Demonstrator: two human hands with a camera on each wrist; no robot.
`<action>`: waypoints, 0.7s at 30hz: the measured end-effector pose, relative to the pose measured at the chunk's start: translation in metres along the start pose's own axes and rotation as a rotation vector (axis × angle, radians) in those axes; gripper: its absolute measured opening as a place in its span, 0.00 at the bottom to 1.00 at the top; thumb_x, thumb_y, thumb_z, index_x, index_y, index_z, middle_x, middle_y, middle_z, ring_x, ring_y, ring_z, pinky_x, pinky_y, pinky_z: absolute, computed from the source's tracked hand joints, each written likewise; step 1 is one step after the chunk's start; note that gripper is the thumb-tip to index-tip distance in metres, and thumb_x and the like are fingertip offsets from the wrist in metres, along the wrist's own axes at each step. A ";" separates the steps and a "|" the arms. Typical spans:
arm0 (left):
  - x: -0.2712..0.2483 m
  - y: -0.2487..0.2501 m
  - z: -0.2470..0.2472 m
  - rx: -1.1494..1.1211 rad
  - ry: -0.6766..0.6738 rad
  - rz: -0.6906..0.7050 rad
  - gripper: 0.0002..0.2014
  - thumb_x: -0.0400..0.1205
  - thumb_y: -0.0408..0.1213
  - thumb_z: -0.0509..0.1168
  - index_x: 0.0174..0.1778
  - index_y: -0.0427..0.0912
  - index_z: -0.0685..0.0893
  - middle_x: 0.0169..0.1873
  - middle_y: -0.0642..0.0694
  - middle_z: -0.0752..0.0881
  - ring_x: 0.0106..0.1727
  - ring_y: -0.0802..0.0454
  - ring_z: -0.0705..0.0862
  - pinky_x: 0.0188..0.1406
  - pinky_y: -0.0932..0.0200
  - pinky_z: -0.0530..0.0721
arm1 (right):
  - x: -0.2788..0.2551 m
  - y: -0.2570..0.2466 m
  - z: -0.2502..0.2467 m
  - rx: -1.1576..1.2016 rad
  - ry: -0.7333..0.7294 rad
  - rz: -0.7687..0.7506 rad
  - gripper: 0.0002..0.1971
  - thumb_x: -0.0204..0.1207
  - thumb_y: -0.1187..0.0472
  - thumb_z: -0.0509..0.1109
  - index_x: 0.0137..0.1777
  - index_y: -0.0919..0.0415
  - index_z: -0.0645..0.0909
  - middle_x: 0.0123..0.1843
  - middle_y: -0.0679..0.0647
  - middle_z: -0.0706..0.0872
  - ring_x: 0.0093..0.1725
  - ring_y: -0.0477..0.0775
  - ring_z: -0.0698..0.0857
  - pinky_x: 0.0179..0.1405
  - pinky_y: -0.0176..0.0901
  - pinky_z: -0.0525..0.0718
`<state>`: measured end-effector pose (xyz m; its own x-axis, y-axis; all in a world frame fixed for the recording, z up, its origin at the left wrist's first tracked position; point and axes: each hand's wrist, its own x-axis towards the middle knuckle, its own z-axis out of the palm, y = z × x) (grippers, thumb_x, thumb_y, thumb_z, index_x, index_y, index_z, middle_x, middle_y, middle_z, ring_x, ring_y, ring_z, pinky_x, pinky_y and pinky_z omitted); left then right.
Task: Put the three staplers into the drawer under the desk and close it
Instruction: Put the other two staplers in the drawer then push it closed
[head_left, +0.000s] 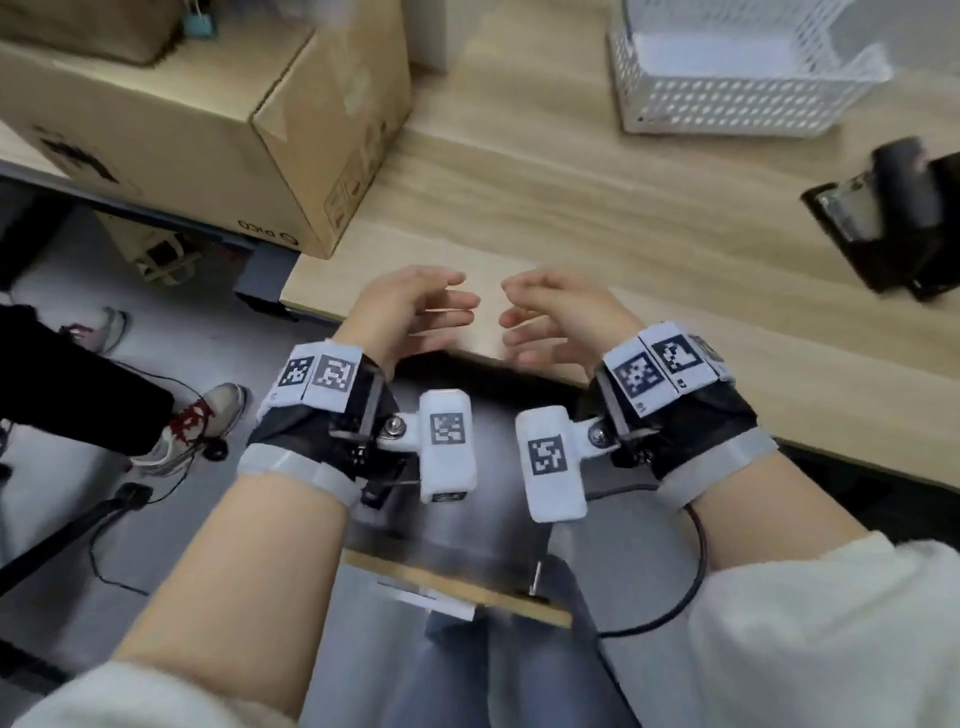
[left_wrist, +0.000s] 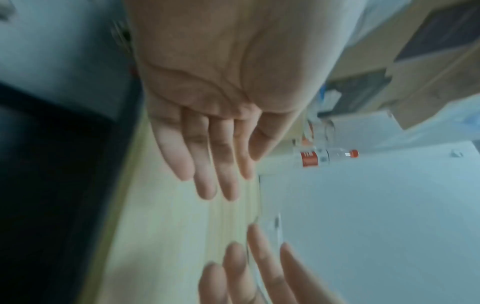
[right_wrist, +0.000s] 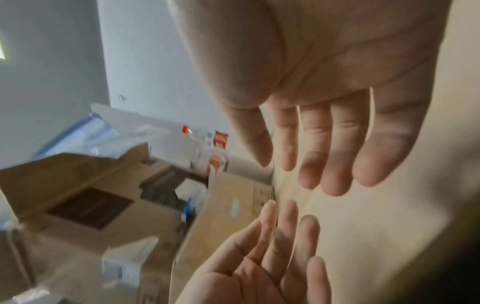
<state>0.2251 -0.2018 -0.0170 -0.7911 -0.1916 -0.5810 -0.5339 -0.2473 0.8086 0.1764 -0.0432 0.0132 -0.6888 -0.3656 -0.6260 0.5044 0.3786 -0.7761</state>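
Both hands hover over the near edge of the desk (head_left: 597, 208), palms facing each other, apart, holding nothing; the left hand (head_left: 410, 312) has its fingers loosely spread and relaxed, and the right hand (head_left: 550, 317) the same, its fingers a little more bent. The drawer (head_left: 457, 577) is pulled out below them, under the near edge; its floor looks dark and blurred, and no stapler can be made out inside. Only 1 dark object at the desk's right edge looks like a stapler (head_left: 883, 208), black with a metal part, seemingly resting on another dark item; the blur hides whether the other 2 staplers are there too. A cardboard box (head_left: 218, 130) stands at the left edge, a white mesh basket (head_left: 737, 73) at the far right corner.

Judging by its build, the stapler should be stiff, compact and fairly heavy for its size, with smooth plastic that could slip; the safest hold is probably across the body's 2 long sides near the middle, keeping the hinged top pressed down so it cannot swing open.
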 end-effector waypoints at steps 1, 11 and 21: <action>0.007 0.006 0.018 -0.025 0.002 0.018 0.08 0.81 0.39 0.59 0.41 0.50 0.83 0.28 0.55 0.91 0.32 0.62 0.89 0.30 0.68 0.81 | -0.004 -0.001 -0.022 0.023 0.054 -0.032 0.05 0.79 0.60 0.65 0.42 0.51 0.77 0.37 0.52 0.82 0.34 0.49 0.82 0.35 0.39 0.81; 0.089 0.029 0.232 -0.064 -0.227 -0.093 0.08 0.80 0.31 0.61 0.50 0.48 0.79 0.37 0.52 0.87 0.29 0.60 0.86 0.25 0.67 0.78 | -0.005 0.045 -0.243 0.084 0.932 -0.225 0.17 0.70 0.68 0.68 0.59 0.57 0.81 0.43 0.49 0.82 0.37 0.40 0.78 0.46 0.39 0.81; 0.154 0.063 0.381 0.373 -0.403 0.061 0.31 0.79 0.37 0.67 0.79 0.45 0.67 0.68 0.50 0.76 0.53 0.56 0.78 0.39 0.65 0.77 | 0.017 0.072 -0.344 0.032 0.973 -0.091 0.34 0.60 0.43 0.69 0.70 0.50 0.74 0.72 0.54 0.76 0.72 0.56 0.75 0.74 0.57 0.71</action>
<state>-0.0439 0.1150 -0.0199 -0.8365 0.2017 -0.5095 -0.4953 0.1198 0.8604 0.0216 0.2708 -0.0270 -0.8472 0.4745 -0.2389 0.4324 0.3548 -0.8289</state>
